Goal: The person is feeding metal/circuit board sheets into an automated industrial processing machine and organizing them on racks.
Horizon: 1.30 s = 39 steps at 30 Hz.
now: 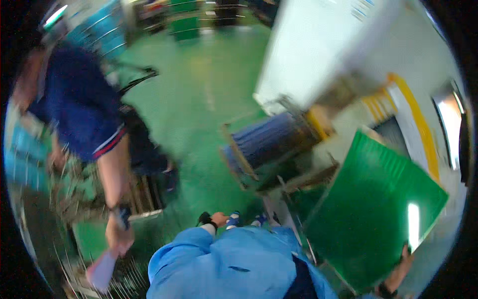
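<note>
On the right, a large glossy green rectangular panel [376,214], perhaps one face of a bin, is held up at a tilt. A lamp's bright reflection lies across it, and ridges run along its far edge. My right hand [401,269] grips its near right edge, a dark band at the wrist. My left hand [219,218] hangs low beside my blue-clad body, above the green floor, away from the panel. A dark band circles that wrist too. Blur and small size hide how its fingers are set.
At left a co-worker [84,99] in dark blue holds a pale pinkish sheet-like thing [102,269] beside racks of metal parts. A metal-framed stand with a blue cylinder-like load [274,137] stands ahead. Behind it rises a large white cabinet-like block [308,45]. Blue crates [99,30] are stacked far left.
</note>
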### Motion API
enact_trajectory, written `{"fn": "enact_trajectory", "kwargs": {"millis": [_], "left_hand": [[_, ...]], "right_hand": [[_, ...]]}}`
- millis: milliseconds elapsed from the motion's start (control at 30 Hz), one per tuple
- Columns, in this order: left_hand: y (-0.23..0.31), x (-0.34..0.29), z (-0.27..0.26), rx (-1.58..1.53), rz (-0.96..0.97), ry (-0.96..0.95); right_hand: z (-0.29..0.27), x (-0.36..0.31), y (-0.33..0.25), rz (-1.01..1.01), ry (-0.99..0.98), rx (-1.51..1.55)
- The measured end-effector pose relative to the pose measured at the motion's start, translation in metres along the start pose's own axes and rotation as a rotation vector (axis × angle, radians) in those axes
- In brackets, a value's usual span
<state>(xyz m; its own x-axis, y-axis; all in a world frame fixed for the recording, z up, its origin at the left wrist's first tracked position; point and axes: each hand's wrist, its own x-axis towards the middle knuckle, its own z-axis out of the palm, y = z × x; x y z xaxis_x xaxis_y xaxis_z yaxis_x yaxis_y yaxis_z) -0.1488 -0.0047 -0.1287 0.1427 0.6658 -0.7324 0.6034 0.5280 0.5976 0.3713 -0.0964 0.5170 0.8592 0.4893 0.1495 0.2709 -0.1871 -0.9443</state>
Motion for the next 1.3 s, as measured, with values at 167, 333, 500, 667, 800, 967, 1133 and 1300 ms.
{"fn": "enact_trajectory", "kwargs": {"millis": [167,333,500,667,800,967,1133,1300], "left_hand": [[0.060,-0.001,-0.016,-0.143,-0.016,-0.069],[0.094,-0.005,-0.021,-0.296,-0.050,-0.098],[0.085,-0.006,-0.038,-0.378,-0.035,-0.099],[0.117,-0.032,-0.029,-0.039,0.189,-0.033],[0.151,-0.052,-0.009,-0.191,0.005,0.003],[0.189,-0.079,0.006,-0.099,0.022,0.035],[0.158,-0.058,0.008,-0.320,-0.048,0.000],[0.178,-0.064,0.010,-0.366,-0.063,0.028]], "right_hand": [[-0.028,0.024,0.072,0.097,0.010,0.190],[-0.028,0.062,0.132,0.157,-0.020,0.649],[-0.017,0.119,0.194,-0.032,0.046,0.332],[0.018,0.175,0.229,-0.067,0.032,0.429],[0.031,0.230,0.255,0.291,0.111,1.123],[0.045,0.290,0.318,-0.267,0.157,0.005],[0.069,0.330,0.274,0.578,0.132,1.194],[0.046,0.348,0.276,0.696,-0.209,0.841]]}}
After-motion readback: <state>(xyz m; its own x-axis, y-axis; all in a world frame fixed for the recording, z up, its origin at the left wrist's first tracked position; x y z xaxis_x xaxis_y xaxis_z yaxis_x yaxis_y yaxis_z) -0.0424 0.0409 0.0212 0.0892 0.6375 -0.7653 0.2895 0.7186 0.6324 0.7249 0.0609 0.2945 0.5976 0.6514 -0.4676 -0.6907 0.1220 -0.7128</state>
